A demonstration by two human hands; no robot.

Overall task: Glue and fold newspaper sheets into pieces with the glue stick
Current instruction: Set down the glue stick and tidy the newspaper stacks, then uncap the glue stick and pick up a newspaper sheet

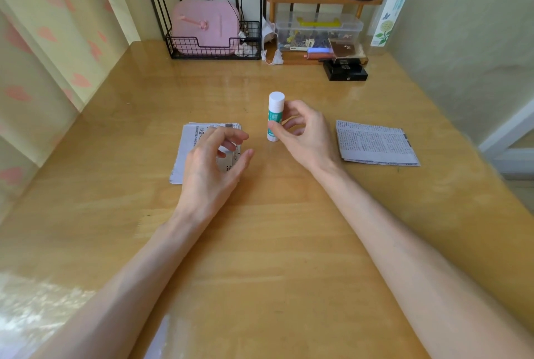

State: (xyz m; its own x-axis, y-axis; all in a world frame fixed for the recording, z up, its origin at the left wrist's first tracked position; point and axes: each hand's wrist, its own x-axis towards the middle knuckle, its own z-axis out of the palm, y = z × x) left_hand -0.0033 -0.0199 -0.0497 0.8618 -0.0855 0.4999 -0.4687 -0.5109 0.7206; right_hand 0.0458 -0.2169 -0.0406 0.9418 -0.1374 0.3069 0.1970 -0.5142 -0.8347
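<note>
Wood desk (260, 257), R hand (303, 136) gripping glue stick (274, 115)

I make out green label reading 东方树叶 on clear bottle (390, 8), large Chinese headline characters, partly legible, on folded newspaper (193, 139), other print too small.

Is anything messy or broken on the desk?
Nothing spilled. The glue stick stands upright with its cap on, in the right hand. The newspaper stack under the left hand has a ragged left edge, and a torn white scrap lies by the wire basket.
</note>
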